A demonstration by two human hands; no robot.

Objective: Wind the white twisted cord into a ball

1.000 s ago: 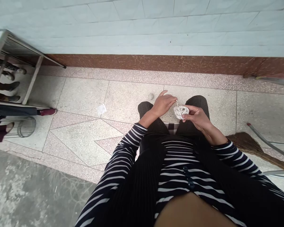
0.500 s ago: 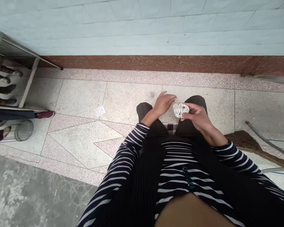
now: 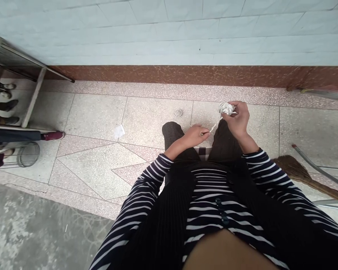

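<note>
A white ball of cord (image 3: 226,108) is held in my right hand (image 3: 239,120), its fingers and thumb closed on the ball's right side. From the ball a short taut length of cord (image 3: 214,126) slants down to my left hand (image 3: 196,135), which pinches it between thumb and fingers. Both hands are above my knees. A smaller whitish coil (image 3: 178,113) lies on the floor beyond my left knee; whether it joins the cord I cannot tell.
At the left, a metal-framed table (image 3: 35,97) stands by people's feet and a wire rack (image 3: 28,154). A scrap of white paper (image 3: 119,131) is on the floor. A broom (image 3: 294,170) and a bent metal tube (image 3: 318,167) are at my right. The tiled wall (image 3: 169,41) runs ahead.
My right hand has moved the ball away from me and slightly right. My left hand has come down toward my lap, leaving the cord stretched between them.
</note>
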